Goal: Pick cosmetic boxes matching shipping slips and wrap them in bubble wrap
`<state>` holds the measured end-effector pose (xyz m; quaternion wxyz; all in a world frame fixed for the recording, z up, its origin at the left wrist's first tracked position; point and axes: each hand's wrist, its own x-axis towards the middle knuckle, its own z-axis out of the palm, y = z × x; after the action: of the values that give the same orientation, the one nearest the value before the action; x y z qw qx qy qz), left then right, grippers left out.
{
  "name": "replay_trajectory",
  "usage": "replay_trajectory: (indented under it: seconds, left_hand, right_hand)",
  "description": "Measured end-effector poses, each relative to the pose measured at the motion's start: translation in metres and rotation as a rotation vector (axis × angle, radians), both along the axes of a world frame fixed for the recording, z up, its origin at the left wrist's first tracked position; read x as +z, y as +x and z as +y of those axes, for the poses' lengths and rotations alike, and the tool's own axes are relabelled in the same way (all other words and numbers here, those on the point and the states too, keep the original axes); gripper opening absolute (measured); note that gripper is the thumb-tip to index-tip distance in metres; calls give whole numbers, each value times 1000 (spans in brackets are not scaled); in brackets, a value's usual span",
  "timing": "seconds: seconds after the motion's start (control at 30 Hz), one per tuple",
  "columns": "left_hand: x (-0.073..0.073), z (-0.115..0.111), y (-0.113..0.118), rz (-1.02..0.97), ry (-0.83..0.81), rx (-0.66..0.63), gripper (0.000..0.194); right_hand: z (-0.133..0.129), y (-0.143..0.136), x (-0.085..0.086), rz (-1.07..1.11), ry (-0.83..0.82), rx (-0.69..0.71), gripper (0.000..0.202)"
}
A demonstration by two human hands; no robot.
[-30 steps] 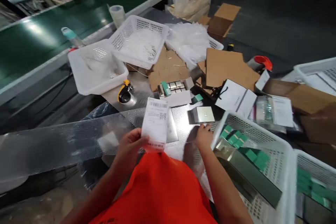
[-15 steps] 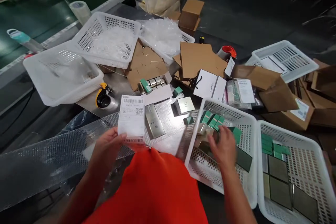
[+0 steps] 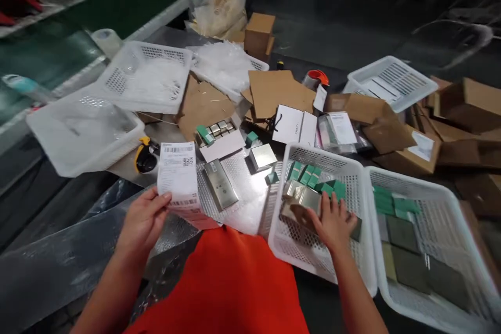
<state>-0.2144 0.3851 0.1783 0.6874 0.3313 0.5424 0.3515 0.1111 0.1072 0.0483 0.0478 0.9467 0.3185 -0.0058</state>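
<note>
Pinched at its lower left edge by my left hand [image 3: 145, 215] is a printed shipping label sheet [image 3: 177, 175] with barcodes, its lower part folding toward my red clothing. My right hand [image 3: 332, 222] reaches into a white perforated basket [image 3: 358, 235], fingers spread over the goods. Under and beside those fingers lie metallic gold boxes [image 3: 303, 195] and small green boxes [image 3: 309, 175]; whether the hand touches them I cannot tell. Between the hands, a long gold box [image 3: 220, 185] and a squarish gold box [image 3: 263, 156] rest on bubble wrap [image 3: 250, 193].
A second basket [image 3: 450, 219] with green and dark flat boxes stands right. Behind are a white open carton [image 3: 223, 145], a white paper bag [image 3: 293, 125], flattened cardboard [image 3: 277, 94] and a yellow-black tape dispenser [image 3: 146, 156]. White baskets [image 3: 82, 151] stand left, beside a green conveyor [image 3: 129, 5].
My view has shifted. The label sheet has swung open, showing its pinkish lower part. My right hand's fingers have spread and moved slightly, uncovering more of the gold boxes in the basket.
</note>
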Motion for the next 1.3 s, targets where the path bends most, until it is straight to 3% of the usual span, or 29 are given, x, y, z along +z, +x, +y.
replay_trajectory:
  seconds: [0.2,0.37,0.67,0.97,1.13,1.3]
  left_hand:
    - [17,-11,6,23,71,144,21]
    - [26,-17,8,49,117,207,19]
    - [25,-12,-25,62,150,286,18]
    - [14,-6,-8,-22,118,183,22]
    - [18,0,-18,0,108,203,25]
    - [17,-2,-24,155,-4,181,31]
  right_hand:
    - [-7,10,-14,-52,161,73,76]
    - [-1,4,-11,-80,340,72,66]
    - [6,1,-5,-37,445,21,63]
    - [3,7,-11,-69,375,12,58]
    - [3,14,-23,-107,330,13,56]
    - [3,4,-11,-99,144,5,57]
